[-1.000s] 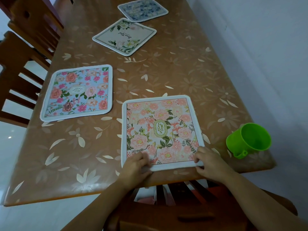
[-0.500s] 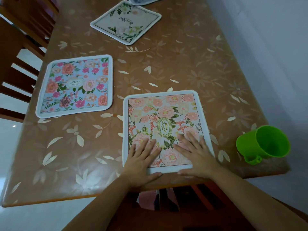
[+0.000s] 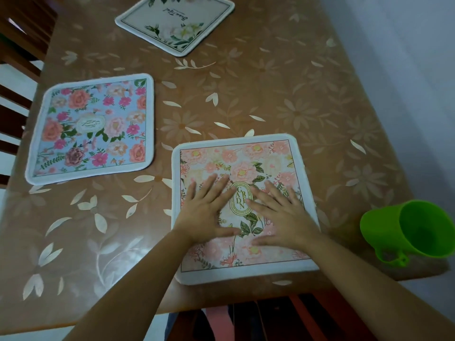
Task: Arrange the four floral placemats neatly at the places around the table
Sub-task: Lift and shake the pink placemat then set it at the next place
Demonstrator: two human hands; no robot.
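A pink floral placemat marked "GARDEN" lies flat at the table's near edge. My left hand and my right hand both press flat on its middle, fingers spread and straight. A blue placemat with pink and orange roses lies to the left near the side edge. A cream placemat with white flowers lies turned at an angle further up the table, its far part cut off by the frame. A fourth placemat is out of view.
A green plastic cup lies on its side at the table's near right corner. The brown flower-patterned table has a white wall along its right. Wooden chairs stand at the left, another chair below the near edge.
My hands have gone from gripping the pink placemat's near edge to pressing flat and sliding up to its middle. The view has tilted down, hiding the far placemat.
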